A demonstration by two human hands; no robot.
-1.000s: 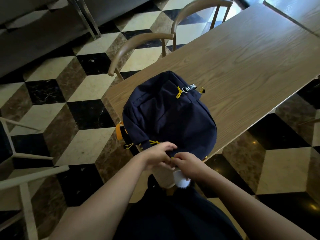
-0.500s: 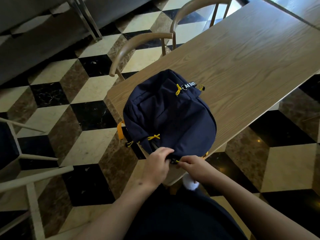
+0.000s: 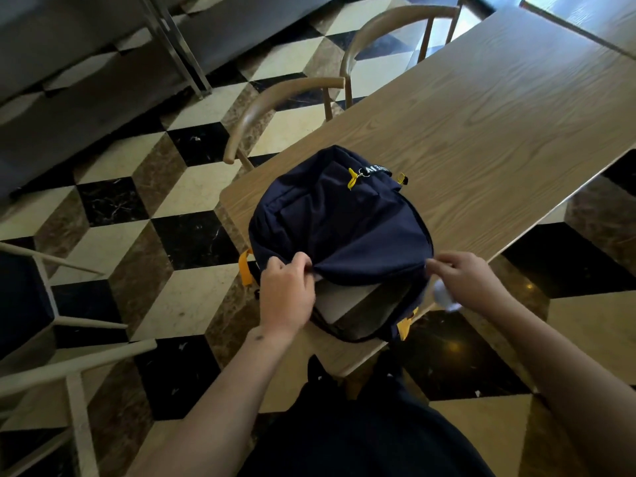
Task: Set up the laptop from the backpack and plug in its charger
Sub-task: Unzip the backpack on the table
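Backpack (image 3: 340, 232) is laid on the desk (image 3: 499, 125) corner, unzipped; its flap is pinched by the left hand (image 3: 287, 294); the zipper edge is pinched by the right hand (image 3: 463, 282); a grey laptop (image 3: 347, 299) is seen inside.

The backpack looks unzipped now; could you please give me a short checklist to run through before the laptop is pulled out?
1. Backpack lies fully on the table, near its corner: ok.
2. Main compartment open wide enough: ok, the flap is lifted and a grey slab, likely the laptop, shows inside.
3. Left hand grips the flap edge: ok.
4. Right hand free to reach in: not ok, it pinches the opening's right edge.
5. Bare table beyond the backpack for the laptop: ok.
6. Charger located: cannot tell, none in view.
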